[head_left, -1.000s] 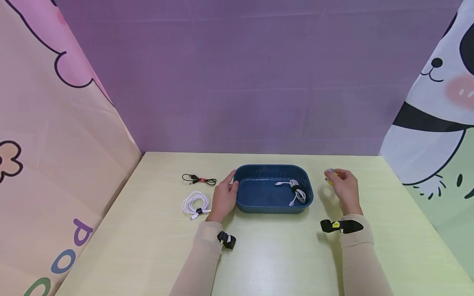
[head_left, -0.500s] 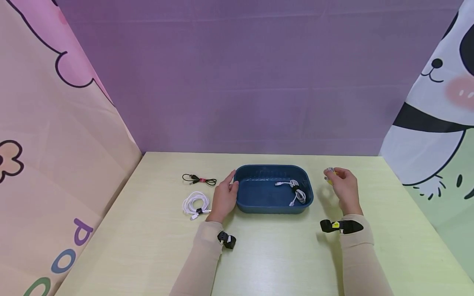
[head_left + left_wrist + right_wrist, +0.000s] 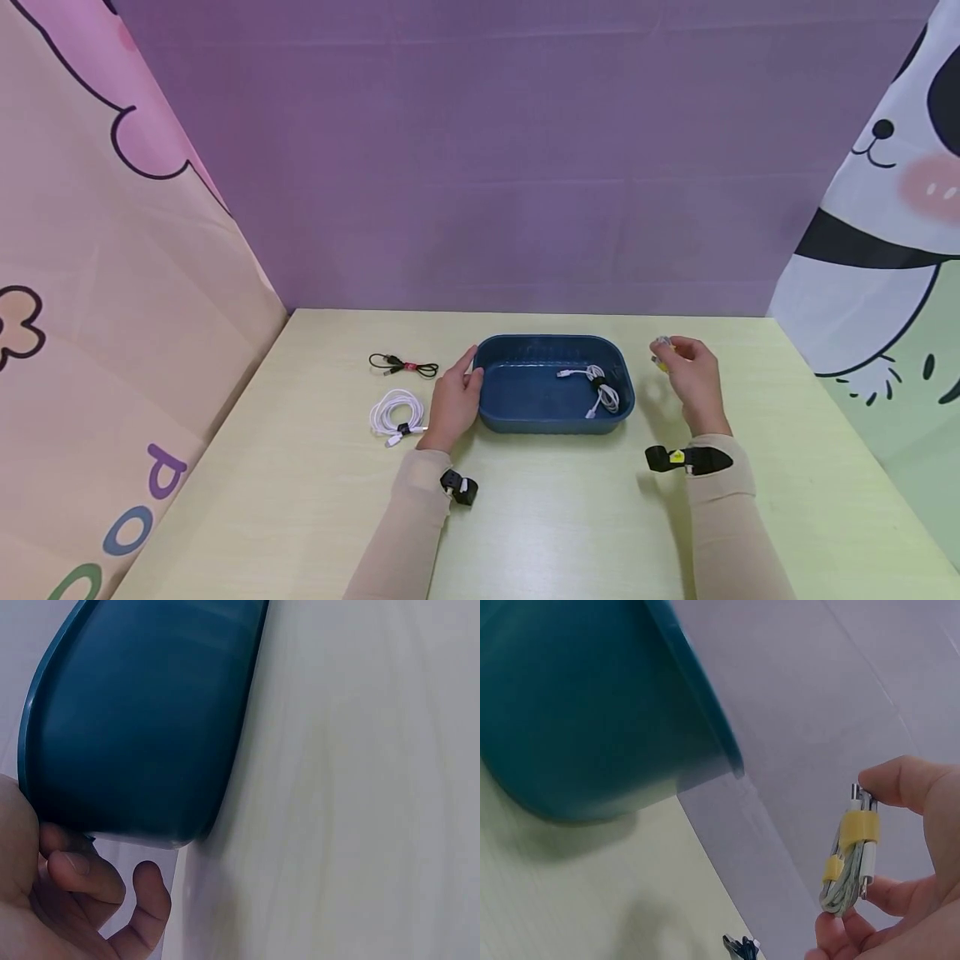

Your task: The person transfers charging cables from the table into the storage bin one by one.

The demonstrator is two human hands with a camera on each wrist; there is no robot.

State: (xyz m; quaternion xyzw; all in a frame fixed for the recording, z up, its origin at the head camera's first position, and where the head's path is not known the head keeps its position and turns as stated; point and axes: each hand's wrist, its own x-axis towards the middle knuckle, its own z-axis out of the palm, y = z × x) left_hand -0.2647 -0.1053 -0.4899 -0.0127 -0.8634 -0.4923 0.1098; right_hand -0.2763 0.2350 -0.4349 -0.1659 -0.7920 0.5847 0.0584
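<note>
While I follow this from my station, the right grip (image 3: pixel 696 383) pinches a small yellow-banded cable (image 3: pixel 849 870) near its two ends, thumb at the top, and holds it off the table (image 3: pixel 555 500) just to the right of the blue bin (image 3: pixel 517 400). The left grip (image 3: pixel 453 406) holds the bin's left end, thumb by the rim, fingers curled near the outer wall. A white cable (image 3: pixel 600 385) lies inside the bin, toward its right end; left of the bin are a black cable (image 3: pixel 408 366) and, nearer me, a looped white cable (image 3: pixel 377 412). My worry is the pinch: pressed only near its ends, the bundle could twist free if the fingers squeeze unevenly, and its loop could snag on the bin's rim if it crosses low. The bin, I judge, would skid or tip under a sideways pull from the left. The looped cable's plug lies close by the left wrist, so a careless sweep might drag it.
</note>
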